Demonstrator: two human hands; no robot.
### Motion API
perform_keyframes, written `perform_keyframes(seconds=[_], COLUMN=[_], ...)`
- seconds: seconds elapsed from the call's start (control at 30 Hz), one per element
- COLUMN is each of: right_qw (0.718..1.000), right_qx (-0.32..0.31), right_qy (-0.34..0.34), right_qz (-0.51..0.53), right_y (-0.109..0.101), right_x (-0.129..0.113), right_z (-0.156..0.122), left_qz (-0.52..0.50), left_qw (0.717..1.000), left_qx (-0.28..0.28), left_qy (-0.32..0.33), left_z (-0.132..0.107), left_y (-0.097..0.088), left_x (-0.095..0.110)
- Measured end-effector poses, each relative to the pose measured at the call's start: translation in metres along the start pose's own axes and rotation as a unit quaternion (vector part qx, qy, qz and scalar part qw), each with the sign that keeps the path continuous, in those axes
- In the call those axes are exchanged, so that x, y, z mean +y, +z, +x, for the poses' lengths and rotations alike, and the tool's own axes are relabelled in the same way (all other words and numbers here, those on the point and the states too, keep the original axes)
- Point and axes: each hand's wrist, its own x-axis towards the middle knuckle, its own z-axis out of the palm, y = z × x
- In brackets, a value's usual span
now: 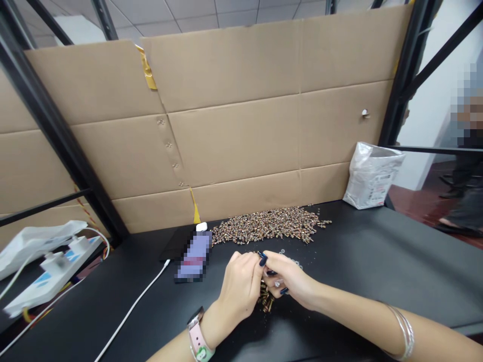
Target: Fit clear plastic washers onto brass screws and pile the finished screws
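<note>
Left hand point(241, 281): we had its fingers curled in, meeting the right hand over the counter; whether they pinched anything we could not tell, as the tips were mostly hidden.
Right hand point(289, 279): we had its fingers bent toward the palm, dark nails showing, pressed up against the left; we could not make out what, if anything, lay between them.
Small heap point(267, 299): we saw these brassy screws on the counter just beneath our hands, partly covered by them.
Big heap point(269, 224): we saw many more screws spread in front of the cardboard point(234, 130), beyond our hands.
Washers point(298, 264): a few pale rings lay just beyond our right hand.
Counter point(362, 261): black, it carried both heaps.
Phone point(194, 256): it lay left of the big heap, its screen lit and blurred to us, near a small white case point(201, 227).
Cable point(130, 309): white, it ran along the counter left of our hands.
Bag point(372, 176): it stood upright at the far right.
Wrists: we wore a watch point(196, 319) on the left, bangles point(406, 332) on the right.
</note>
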Motion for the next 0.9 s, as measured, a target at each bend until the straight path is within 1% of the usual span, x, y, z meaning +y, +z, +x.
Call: perform_keyframes(seconds=[0.1,0.17,0.3,0.37,0.57,0.73,0.8,0.9], right_qw=[0.998,0.998,1.0,0.999,0.998,0.998,0.998,1.0], right_qx=[0.019,0.015,0.017,0.022,0.009,-0.051,-0.048,-0.026], right_qy=[-0.021,-0.017,0.023,0.032,0.029,0.022,0.012,-0.001], right_qz=[-0.051,-0.063,-0.013,0.015,0.046,0.034,0.029,0.017], right_y=[-0.003,-0.003,0.001,0.004,0.006,0.0,-0.002,-0.003], right_x=[0.005,0.006,0.002,-0.002,-0.004,-0.005,-0.004,-0.002], right_z=[0.003,0.004,0.002,-0.001,-0.005,-0.004,-0.002,0.001], left_qz=[0.025,0.041,0.049,0.041,-0.013,-0.034,-0.036,-0.036], left_qw=[1.0,0.999,0.999,0.999,1.0,0.999,0.999,0.998], left_qx=[0.004,0.005,0.001,-0.001,0.011,0.01,0.004,0.003], left_qy=[0.004,0.003,0.007,0.01,0.007,-0.018,-0.028,-0.047], left_z=[0.0,0.001,0.001,0.0,-0.002,-0.003,-0.002,-0.001], left_y=[0.0,-0.001,-0.001,0.0,0.003,0.004,0.004,0.003], left_x=[0.0,0.0,0.001,0.001,-0.001,-0.004,-0.003,-0.001])
